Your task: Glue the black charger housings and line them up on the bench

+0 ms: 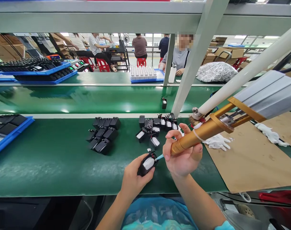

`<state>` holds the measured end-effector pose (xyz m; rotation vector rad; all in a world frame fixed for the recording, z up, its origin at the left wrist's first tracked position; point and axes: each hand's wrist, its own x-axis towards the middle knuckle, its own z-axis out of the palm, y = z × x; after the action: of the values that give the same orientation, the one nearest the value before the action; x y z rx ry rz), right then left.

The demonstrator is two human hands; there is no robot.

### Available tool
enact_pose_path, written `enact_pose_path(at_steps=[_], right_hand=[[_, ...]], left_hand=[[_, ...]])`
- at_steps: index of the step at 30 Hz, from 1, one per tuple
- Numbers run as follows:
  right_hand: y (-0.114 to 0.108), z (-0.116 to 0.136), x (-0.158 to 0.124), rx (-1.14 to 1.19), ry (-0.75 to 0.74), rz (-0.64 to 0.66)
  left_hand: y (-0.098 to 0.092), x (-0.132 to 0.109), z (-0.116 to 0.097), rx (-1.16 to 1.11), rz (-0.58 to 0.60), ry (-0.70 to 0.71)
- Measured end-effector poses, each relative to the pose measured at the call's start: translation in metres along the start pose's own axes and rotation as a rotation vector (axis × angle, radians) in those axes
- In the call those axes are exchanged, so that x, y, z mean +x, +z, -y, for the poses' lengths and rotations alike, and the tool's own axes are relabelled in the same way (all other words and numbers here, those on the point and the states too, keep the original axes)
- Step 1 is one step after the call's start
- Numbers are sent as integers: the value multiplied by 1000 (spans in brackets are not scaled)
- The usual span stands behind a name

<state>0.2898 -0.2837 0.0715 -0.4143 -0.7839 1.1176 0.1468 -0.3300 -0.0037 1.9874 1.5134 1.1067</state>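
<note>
Left hand (pixel 133 175) and higher right hand (pixel 182 161), fingers (pixel 167 149) curled

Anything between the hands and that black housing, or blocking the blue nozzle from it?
Nothing visible. The left hand holds the black housing directly, and the blue nozzle on the gold dispenser in the right hand ends at its edge, unobstructed; exact contact can't be told. The nearest loose housing lies beyond, outside that gap.

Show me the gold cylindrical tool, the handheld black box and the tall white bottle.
Gold cylindrical tool (pixel 207 130): head view, its barrel.
Handheld black box (pixel 149 164): head view, white oval face.
Tall white bottle (pixel 172 74): head view, body.
</note>
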Motion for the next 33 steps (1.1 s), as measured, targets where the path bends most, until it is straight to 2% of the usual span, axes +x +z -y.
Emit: enact_pose_path(at_steps=[5, 10, 17, 21, 26, 30, 33], right_hand=[[6, -1, 0, -11, 16, -12], [13, -4, -1, -5, 17, 7], [13, -5, -2, 26, -5, 76], [13, -5, -2, 60, 11, 53], [9, -5, 1, 46, 14, 14], [-1, -4, 7, 34, -1, 11], [-10, -4, 14, 18, -23, 0]], left_hand=[[11, 2, 1, -14, 4, -44], [19, 6, -5, -72, 6, -18], [20, 10, -10, -110, -59, 69], [21, 10, -9, -109, -52, 70], [12, 10, 9, -64, 103, 17], [-8, 8, 33, -48, 260, -114], [-21, 11, 38, -89, 328, -182]])
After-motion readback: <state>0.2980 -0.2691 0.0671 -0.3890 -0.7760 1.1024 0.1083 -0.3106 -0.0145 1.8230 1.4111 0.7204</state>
